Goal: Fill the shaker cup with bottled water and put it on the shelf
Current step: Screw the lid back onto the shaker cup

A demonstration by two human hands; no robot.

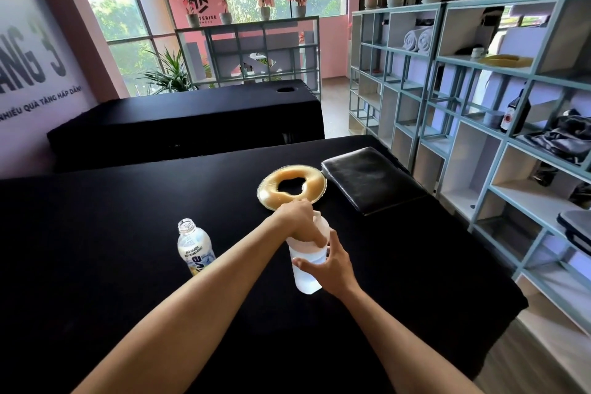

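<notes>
Head view: we see the cup (307,269) standing on the black table (128,249), long axis near vertical, top leaning slightly away from us; translucent, water visible inside; left hand (299,221) pressed down over its white lid (321,227), fingers curled on the lid; right hand (332,261) wrapped around the cup's body, thumb across the front; bottle (193,246) upright just left of the cup, uncapped, mouth up, apart from both hands; ring cushion (292,187) lies behind the cup; shelf (479,112) at right.
</notes>
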